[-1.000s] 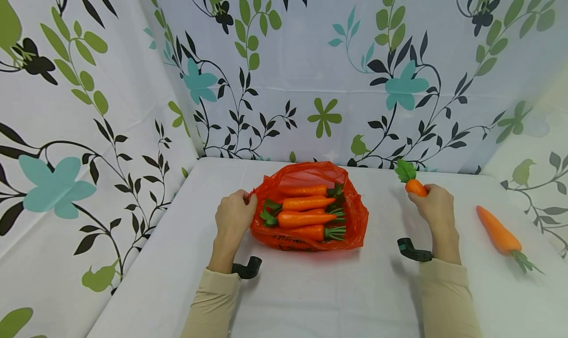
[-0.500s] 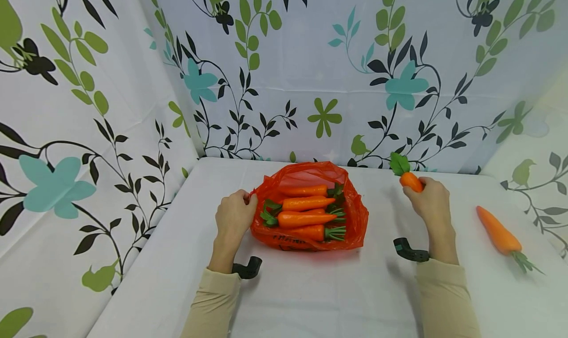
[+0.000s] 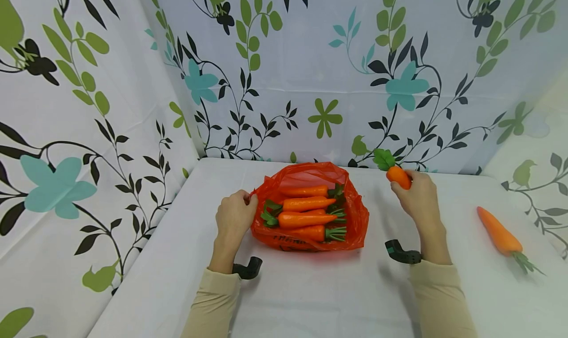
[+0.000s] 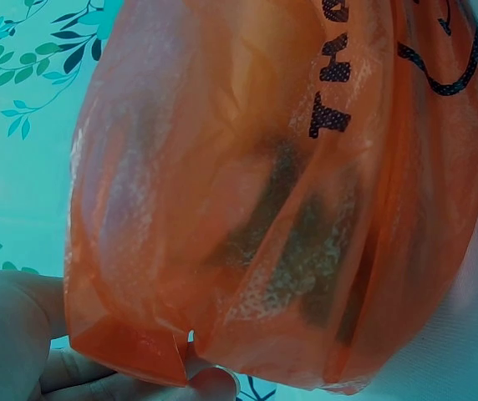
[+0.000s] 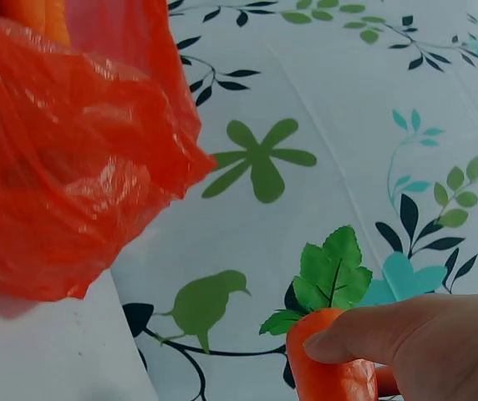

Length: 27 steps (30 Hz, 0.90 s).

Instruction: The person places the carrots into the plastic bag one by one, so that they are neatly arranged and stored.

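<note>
A red plastic bag (image 3: 293,243) lies on its side on the white table, its mouth spread wide and several carrots (image 3: 306,219) with green tops inside. My left hand (image 3: 234,214) pinches the bag's left rim between thumb and fingers; in the left wrist view the thumb and fingers grip the edge of the bag (image 4: 222,209). To the right of the bag and above the table, my right hand (image 3: 419,195) holds a carrot (image 3: 398,177) near its leafy end. In the right wrist view the thumb presses on this carrot (image 5: 331,359), whose lower part is hidden.
Another carrot (image 3: 499,230) lies on the table (image 3: 310,298) at the far right, beyond my right arm. Cloth curtains (image 3: 284,71) printed with leaves and birds stand behind and at both sides.
My right hand has moved left toward the bag with the carrot, whose leafy top now points more to the left. My left hand and the bag have stayed still.
</note>
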{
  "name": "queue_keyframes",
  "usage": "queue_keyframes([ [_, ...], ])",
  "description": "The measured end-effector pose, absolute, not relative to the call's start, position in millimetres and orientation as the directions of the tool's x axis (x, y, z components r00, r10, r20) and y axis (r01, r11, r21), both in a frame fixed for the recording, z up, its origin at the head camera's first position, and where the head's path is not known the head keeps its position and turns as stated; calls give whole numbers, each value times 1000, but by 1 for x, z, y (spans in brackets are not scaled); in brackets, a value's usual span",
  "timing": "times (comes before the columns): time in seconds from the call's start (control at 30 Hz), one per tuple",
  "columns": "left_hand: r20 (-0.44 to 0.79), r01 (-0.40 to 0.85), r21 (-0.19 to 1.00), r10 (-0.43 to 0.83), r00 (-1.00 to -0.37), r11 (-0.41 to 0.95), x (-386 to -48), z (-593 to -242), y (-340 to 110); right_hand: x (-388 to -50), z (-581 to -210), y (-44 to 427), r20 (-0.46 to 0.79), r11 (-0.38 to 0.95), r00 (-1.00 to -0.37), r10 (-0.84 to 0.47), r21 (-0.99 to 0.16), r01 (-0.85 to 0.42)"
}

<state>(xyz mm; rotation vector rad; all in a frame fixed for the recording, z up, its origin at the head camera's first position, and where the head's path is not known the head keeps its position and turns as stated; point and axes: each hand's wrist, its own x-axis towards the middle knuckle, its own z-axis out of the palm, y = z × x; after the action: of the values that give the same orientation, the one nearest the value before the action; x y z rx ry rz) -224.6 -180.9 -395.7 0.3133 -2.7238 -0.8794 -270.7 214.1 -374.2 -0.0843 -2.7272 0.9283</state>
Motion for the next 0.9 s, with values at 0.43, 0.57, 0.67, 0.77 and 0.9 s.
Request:
queue_keyframes([
  [0.43,175,-127,597,-283,-943,792,-224,-395,-181,-266,-365,188,286,812,-956,64,-571,-117],
  [0.57,186,-121,593,-282,-941,796,-224,-395,-182,-265,-365,182,303,811,-952,45,-568,-142],
  [0.67,190,-118,592,-280,-941,797,-224,-395,-182,-264,-364,177,307,814,-951,28,-560,-157],
  [0.77,185,-120,591,-280,-942,798,-224,-395,-181,-264,-364,173,307,814,-952,12,-556,-169],
  [0.9,180,-124,591,-280,-943,797,-224,-394,-181,-262,-365,167,312,813,-950,-5,-551,-186],
])
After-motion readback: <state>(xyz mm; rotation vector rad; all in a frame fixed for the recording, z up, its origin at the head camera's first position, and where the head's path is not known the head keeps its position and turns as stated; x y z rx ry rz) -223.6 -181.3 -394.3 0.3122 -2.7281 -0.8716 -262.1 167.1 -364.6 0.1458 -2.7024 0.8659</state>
